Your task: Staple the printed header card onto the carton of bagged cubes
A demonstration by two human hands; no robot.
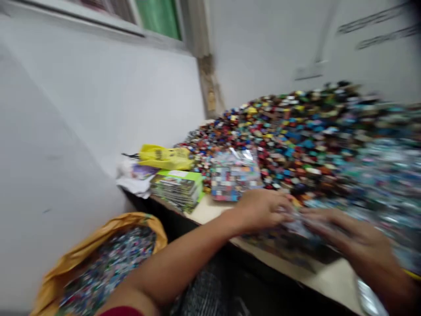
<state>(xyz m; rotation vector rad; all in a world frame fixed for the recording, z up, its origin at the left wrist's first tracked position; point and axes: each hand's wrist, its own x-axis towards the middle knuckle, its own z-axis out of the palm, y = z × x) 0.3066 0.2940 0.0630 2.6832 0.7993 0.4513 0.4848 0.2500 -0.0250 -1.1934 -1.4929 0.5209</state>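
White walls (158, 83) flank the pale flat surface (205, 210), where both hands, left (263, 208) and right (358, 239), pinch crumpled clear plastic film (297, 226), presumably for two-sided control, near heaped multicoloured small pieces (286, 131).

From my feed I see thin, clear plastic film (297, 224), glossy and crinkled. The packet (235, 175) is shiny transparent plastic, with 2 or more bright glints across its top. The clear bags (388, 175) look like slick plastic too. The yellow bag (166, 157) reads as smooth, creased plastic; the booklets (177, 189) are printed paper. The worktop (205, 210) is pale, smooth and matt. Through this blur, the heaped pieces (289, 131) seem to be hard plastic.
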